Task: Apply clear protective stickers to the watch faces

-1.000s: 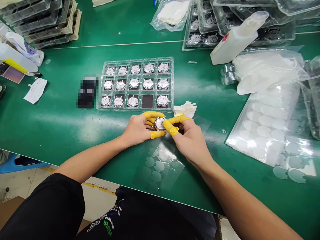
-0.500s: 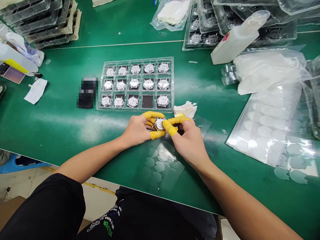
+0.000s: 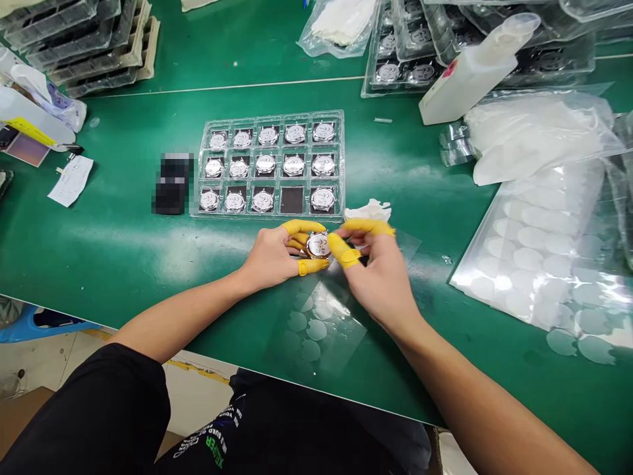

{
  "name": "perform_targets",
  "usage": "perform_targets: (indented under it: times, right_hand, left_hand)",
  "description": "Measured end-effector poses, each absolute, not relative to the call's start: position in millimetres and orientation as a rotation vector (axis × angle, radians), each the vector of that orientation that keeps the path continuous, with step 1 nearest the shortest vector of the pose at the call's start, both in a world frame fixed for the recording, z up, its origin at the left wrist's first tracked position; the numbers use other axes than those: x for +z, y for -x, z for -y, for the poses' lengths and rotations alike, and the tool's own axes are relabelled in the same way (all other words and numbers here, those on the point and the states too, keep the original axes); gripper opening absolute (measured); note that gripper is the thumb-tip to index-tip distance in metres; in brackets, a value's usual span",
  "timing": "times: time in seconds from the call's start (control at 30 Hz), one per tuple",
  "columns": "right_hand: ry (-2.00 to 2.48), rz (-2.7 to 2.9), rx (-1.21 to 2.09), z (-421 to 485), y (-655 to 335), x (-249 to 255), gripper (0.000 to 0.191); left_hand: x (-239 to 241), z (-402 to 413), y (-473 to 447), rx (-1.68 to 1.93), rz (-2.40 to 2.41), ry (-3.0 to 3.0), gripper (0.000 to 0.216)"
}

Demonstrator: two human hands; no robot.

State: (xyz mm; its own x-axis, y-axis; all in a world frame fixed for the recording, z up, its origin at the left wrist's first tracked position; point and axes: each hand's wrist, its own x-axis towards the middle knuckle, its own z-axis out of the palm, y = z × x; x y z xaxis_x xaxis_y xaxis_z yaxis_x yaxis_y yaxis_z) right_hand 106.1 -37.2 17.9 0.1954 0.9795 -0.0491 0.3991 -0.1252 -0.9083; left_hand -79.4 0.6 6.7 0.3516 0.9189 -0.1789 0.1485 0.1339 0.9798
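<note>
My left hand (image 3: 277,252), with yellow finger cots on its fingertips, grips a round silver watch case (image 3: 317,245) by its edge, the white-marked face turned up. My right hand (image 3: 370,257), also in yellow cots, is at the right side of the case. Its thumb overlaps the rim in view, though whether it touches cannot be seen. The index finger is lifted and apart from the thumb. Above the hands lies a clear plastic tray (image 3: 342,158) of similar cases, one bottom-row pocket showing only its black base. Below them is a transparent sheet of round films (image 3: 311,328).
A crumpled white cloth (image 3: 370,210) lies behind my right hand. Left of the tray is a blurred dark object (image 3: 171,188). On the right are a white bottle (image 3: 467,82) and more film sheets (image 3: 527,257). Stacked trays (image 3: 106,49) stand far left.
My right hand has shifted slightly right, its index finger lifting off the watch case and more of the face showing. My left hand still holds the case in place.
</note>
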Motion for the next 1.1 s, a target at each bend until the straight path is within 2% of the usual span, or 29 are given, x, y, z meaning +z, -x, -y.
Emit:
perform_targets:
  times: [0.1, 0.17, 0.3, 0.57, 0.73, 0.87, 1.0, 1.1]
  right_hand:
    - [1.600, 1.258, 0.673, 32, -117, 24, 0.038]
    - [1.530, 1.156, 0.651, 27, -124, 26, 0.044]
    - [1.342, 0.963, 0.978, 21, -125, 29, 0.045]
    - [1.586, 1.103, 1.486, 26, -109, 28, 0.063]
    - [1.569, 1.075, 1.563, 25, -103, 19, 0.053]
    - [1.494, 0.997, 1.523, 23, -100, 18, 0.040]
    - [1.543, 1.001, 1.502, 24, -105, 24, 0.047]
    - [1.642, 1.220, 1.038, 21, -124, 25, 0.045]
  left_hand:
    - [8, 0, 79, 0.769, -1.101, -1.341, 0.058]
    - [8, 0, 79, 0.767, -1.099, -1.342, 0.058]
    - [7, 0, 78, 0.776, -1.087, -1.337, 0.059]
    - [2, 0, 79, 0.792, -1.039, -1.302, 0.062]
    - [3, 0, 79, 0.769, -1.027, -1.314, 0.061]
    - [6, -1, 79, 0.761, -1.045, -1.301, 0.059]
    - [8, 1, 78, 0.740, -1.044, -1.302, 0.060]
    - [8, 2, 78, 0.740, -1.058, -1.334, 0.059]
